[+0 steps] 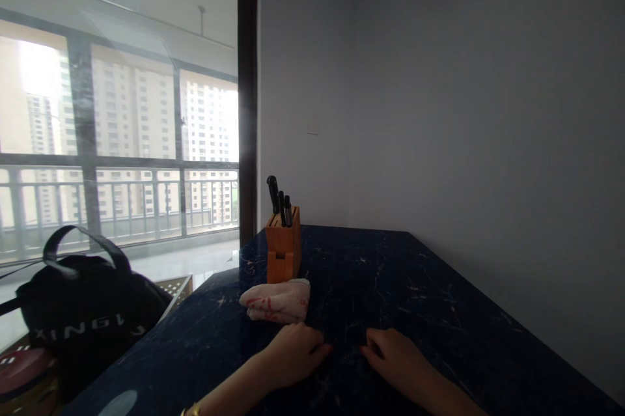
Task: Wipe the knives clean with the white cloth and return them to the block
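Observation:
My left hand (301,352) rests on the dark blue marbled table (351,273), its fingers curled into a loose fist with nothing seen in it. Opposite it, my right hand (390,352) lies on the table in the same way, fingers folded under and nothing showing in them. A gap separates the two hands. Just beyond my left hand is a folded pale pink towel (277,301) with red marks. Behind the towel stands a wooden knife block (283,253). Several black handles (273,194) stick up out of its top.
A black bag (92,299) with white lettering sits left of the table, by a round pinkish object (24,367). A pale round patch (118,403) marks the table's near left. A grey wall (488,142) borders the right side; large windows (131,103) are at the left.

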`<act>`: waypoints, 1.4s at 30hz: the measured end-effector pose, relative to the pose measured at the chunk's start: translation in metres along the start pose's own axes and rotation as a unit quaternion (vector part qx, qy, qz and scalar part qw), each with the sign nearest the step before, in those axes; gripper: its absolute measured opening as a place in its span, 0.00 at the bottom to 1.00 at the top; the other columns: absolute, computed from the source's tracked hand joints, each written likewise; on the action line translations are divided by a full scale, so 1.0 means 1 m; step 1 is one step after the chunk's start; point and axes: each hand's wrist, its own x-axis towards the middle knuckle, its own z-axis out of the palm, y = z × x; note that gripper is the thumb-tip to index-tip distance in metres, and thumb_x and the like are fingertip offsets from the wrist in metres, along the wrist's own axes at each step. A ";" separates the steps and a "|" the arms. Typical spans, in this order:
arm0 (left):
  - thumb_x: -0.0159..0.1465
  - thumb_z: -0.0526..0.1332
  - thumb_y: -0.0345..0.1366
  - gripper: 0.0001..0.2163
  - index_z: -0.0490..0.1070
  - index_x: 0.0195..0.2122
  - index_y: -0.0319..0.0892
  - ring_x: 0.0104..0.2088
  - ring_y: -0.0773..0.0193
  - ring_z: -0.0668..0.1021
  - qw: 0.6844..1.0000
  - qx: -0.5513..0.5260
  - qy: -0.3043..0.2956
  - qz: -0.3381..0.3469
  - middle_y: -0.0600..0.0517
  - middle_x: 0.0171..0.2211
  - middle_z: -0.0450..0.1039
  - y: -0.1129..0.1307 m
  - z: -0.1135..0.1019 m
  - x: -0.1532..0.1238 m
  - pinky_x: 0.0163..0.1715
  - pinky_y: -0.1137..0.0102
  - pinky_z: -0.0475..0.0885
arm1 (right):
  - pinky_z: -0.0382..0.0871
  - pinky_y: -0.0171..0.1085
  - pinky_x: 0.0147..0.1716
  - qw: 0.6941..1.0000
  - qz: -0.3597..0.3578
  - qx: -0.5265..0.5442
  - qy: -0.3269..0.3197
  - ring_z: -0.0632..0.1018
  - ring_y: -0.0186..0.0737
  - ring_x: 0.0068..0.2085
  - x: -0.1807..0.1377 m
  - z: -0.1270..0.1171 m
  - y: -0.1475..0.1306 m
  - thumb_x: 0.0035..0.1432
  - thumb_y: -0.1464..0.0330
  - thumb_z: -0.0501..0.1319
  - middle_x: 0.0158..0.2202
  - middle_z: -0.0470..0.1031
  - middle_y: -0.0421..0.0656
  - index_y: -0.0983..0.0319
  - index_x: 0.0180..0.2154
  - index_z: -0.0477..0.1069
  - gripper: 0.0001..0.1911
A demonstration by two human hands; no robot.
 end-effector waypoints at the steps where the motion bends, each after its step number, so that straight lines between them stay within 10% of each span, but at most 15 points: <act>1: 0.63 0.42 0.46 0.22 0.74 0.28 0.43 0.25 0.65 0.76 1.000 0.000 0.001 0.000 0.51 0.25 0.75 0.000 0.000 0.000 0.20 0.74 0.58 | 0.51 0.30 0.22 1.000 -0.001 0.000 0.000 0.68 0.29 0.23 0.000 0.000 0.000 0.55 0.65 0.50 0.22 0.69 0.38 0.62 0.22 0.62 0.12; 31: 0.63 0.43 0.46 0.22 0.72 0.26 0.43 0.23 0.67 0.74 1.000 -0.029 0.005 0.004 0.52 0.24 0.74 0.000 -0.002 -0.001 0.20 0.73 0.56 | 0.50 0.29 0.21 1.000 0.000 -0.004 0.000 0.68 0.29 0.23 -0.003 -0.001 -0.001 0.55 0.65 0.50 0.22 0.69 0.38 0.62 0.23 0.63 0.12; 38: 0.63 0.41 0.44 0.21 0.67 0.21 0.41 0.23 0.67 0.71 0.965 -0.091 0.209 -0.133 0.53 0.20 0.70 -0.028 -0.034 0.015 0.25 0.73 0.59 | 0.52 0.29 0.23 1.000 -0.002 -0.011 -0.008 0.69 0.30 0.25 -0.001 -0.006 -0.003 0.55 0.65 0.51 0.24 0.71 0.39 0.62 0.24 0.65 0.11; 42: 0.61 0.43 0.43 0.18 0.67 0.23 0.42 0.26 0.65 0.72 0.951 -0.048 0.197 -0.234 0.53 0.23 0.71 -0.062 -0.058 0.018 0.26 0.73 0.59 | 0.52 0.29 0.23 1.000 0.005 -0.017 -0.011 0.70 0.30 0.25 0.001 -0.008 -0.004 0.54 0.65 0.52 0.24 0.71 0.39 0.62 0.25 0.66 0.10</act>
